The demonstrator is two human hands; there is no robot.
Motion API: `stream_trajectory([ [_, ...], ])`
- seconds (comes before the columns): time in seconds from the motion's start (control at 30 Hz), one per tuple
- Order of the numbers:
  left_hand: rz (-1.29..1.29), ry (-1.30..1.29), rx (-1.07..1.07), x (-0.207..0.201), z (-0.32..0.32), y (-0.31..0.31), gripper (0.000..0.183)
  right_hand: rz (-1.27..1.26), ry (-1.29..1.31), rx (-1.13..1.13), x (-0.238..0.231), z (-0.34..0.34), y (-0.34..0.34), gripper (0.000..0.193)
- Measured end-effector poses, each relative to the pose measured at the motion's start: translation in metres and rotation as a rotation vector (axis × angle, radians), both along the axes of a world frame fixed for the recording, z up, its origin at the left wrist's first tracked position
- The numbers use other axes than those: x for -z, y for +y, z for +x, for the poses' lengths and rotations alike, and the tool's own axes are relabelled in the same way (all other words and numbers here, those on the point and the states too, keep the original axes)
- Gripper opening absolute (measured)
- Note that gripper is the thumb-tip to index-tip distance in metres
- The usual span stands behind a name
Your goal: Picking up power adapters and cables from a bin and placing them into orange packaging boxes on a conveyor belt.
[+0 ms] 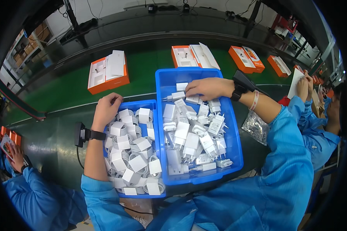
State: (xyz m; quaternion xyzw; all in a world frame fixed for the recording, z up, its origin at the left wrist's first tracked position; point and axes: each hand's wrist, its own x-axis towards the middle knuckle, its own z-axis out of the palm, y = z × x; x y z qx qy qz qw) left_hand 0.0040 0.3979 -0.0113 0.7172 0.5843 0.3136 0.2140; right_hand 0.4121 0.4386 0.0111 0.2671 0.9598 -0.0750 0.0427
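Note:
My right hand (209,88) reaches into the far end of a blue bin (238,154) of white wall chargers (191,144). Its fingers bend down around a charger (192,99) there, and their tips are partly hidden. To the left, a smaller blue bin (157,103) holds coiled white cables (138,163), each wrapped in a white paper band. Above that bin's far left corner is my left hand (107,111), its fingers curled together, with nothing visible in them.
Open orange boxes with white inserts stand on the green belt: one box (108,75) far left, another (185,57) behind the charger bin, several to the right. A clear plastic bag (255,128) lies right of the bins. People in blue work on both sides.

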Motion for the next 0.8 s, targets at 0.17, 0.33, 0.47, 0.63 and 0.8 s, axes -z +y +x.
stream_trajectory([
  [0.17,0.009,-0.027,0.000,0.003,-0.003,0.000,0.022,0.044,-0.136,-0.189,-0.013,-0.014,0.009,0.045],
  [0.33,-0.029,-0.009,-0.019,0.002,-0.002,0.000,0.021,0.061,-0.208,-0.198,-0.012,-0.020,0.014,0.052],
  [0.47,-0.012,-0.024,-0.009,0.001,-0.002,0.002,0.020,0.154,-0.115,-0.229,-0.018,-0.007,0.013,0.055],
  [0.63,-0.020,-0.043,-0.042,0.007,-0.008,-0.001,0.020,0.212,0.131,-0.055,-0.076,-0.003,0.044,0.054],
  [0.8,-0.035,-0.040,-0.035,0.004,-0.001,-0.001,0.019,0.477,-0.020,0.317,-0.077,0.017,0.136,0.056],
])
